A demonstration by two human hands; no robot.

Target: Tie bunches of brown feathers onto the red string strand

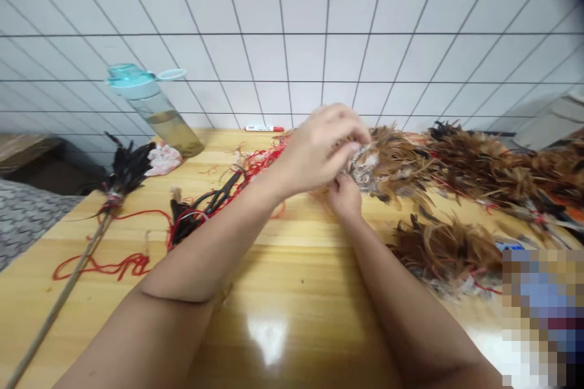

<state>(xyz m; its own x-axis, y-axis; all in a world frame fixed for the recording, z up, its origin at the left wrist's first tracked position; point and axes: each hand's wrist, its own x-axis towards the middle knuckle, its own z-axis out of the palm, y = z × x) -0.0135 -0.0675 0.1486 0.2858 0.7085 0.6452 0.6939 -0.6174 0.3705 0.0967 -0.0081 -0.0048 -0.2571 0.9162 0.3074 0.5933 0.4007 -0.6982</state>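
My right hand [347, 197] is closed at the near end of a bundle of brown feathers [396, 164], whose pale, fluffy base [364, 170] shows beside it. Just above, my left hand [326, 143] is bent over that base, thumb and fingers curled together. Whatever lies between its fingertips is too small and blurred to make out. The feather tips fan out to the right. Behind my left wrist, a tangle of red string [264, 161] lies on the wooden table [292, 292], with black-handled scissors [221, 194] near it.
To the left, a stick with black feathers [125, 167] lies beside loose red cord [123, 264]. A bottle with a blue lid [168, 124] stands at the back near a marker [264, 129]. More brown feathers [502, 164] and a nearer feather bunch [447, 249] lie right. A tiled wall [301, 55] rises behind.
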